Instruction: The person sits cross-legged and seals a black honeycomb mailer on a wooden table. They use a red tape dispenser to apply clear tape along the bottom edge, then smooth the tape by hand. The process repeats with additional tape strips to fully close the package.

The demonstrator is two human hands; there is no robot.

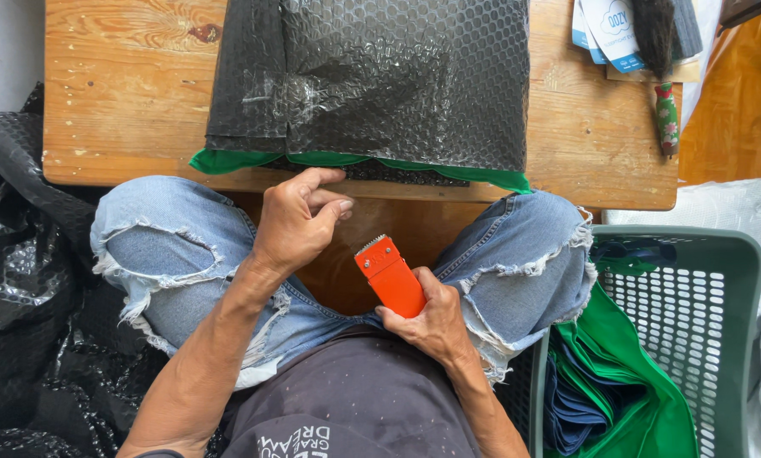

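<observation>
A package wrapped in black bubble wrap (380,76) lies on a wooden table (126,102), with green fabric (482,175) showing along its near edge. My left hand (300,220) hovers just below the table's front edge, fingers loosely curled, holding nothing; its fingertips are near the green fabric. My right hand (431,318) rests in my lap between my knees and grips an orange tape dispenser (389,276) with a toothed cutting edge at its top.
A heap of black bubble wrap (24,280) lies at the left on the floor. A green plastic basket (694,297) with folded green and blue fabric (601,382) stands at the right. A brush (665,76) and paper labels (609,30) lie at the table's far right.
</observation>
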